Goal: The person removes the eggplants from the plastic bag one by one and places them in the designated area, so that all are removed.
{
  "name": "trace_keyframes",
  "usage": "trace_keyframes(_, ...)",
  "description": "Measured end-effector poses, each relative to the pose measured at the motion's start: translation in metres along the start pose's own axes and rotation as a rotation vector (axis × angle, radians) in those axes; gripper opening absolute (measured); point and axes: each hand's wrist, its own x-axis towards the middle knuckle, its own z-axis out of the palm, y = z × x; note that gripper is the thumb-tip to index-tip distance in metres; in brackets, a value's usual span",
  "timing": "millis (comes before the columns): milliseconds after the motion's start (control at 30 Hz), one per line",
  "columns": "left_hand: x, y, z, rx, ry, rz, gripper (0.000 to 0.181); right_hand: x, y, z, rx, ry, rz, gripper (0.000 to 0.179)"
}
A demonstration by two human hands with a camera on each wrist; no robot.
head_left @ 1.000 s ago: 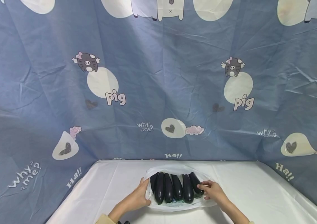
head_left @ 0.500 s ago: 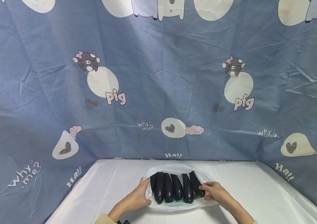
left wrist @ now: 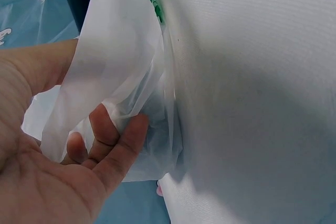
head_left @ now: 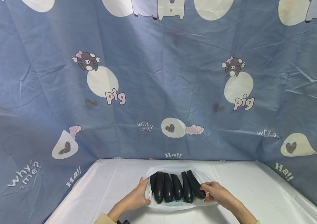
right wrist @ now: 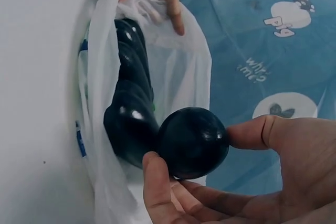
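Head view: the left hand [head_left: 138, 198] holds the left edge of the white plastic bag [head_left: 181, 208]; the right hand [head_left: 217, 193] pinches the rounded end of the rightmost eggplant [head_left: 195, 184], slanted in the bag's mouth beside the other eggplants [head_left: 168, 188]. Left wrist view: bent fingers support the film; a steady hold should serve the opening best. Right wrist view: thumb and fingertips oppose across the eggplant; even, gentle pressure suits its smooth skin, which could slip.
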Motion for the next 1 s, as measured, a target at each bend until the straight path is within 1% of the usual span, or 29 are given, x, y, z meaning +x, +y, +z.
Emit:
trace_keyframes(167, 0.000, 0.000, 0.000, 0.004, 0.004, 0.008, 0.101, -0.004, -0.005, -0.001, -0.006, -0.038, -0.004, 0.062)
trace_keyframes(333, 0.000, 0.001, -0.002, 0.008, 0.013, 0.017, 0.101, -0.006, -0.007, -0.001, 0.011, -0.072, -0.040, 0.062)
trace_keyframes(533, -0.003, 0.004, -0.003, 0.002, 0.003, -0.010, 0.100, -0.013, -0.012, -0.002, 0.028, -0.130, -0.069, 0.053)
trace_keyframes(633, -0.004, 0.005, -0.003, -0.002, -0.003, -0.018, 0.099, -0.016, -0.016, -0.003, 0.026, -0.149, -0.071, 0.053)
trace_keyframes(800, -0.004, 0.003, -0.003, 0.008, -0.001, -0.005, 0.099, -0.022, -0.023, -0.005, 0.021, -0.161, -0.072, 0.057)
trace_keyframes(1000, -0.002, 0.000, -0.002, 0.007, 0.004, 0.010, 0.100, -0.026, -0.027, -0.010, 0.014, -0.154, -0.077, 0.051)
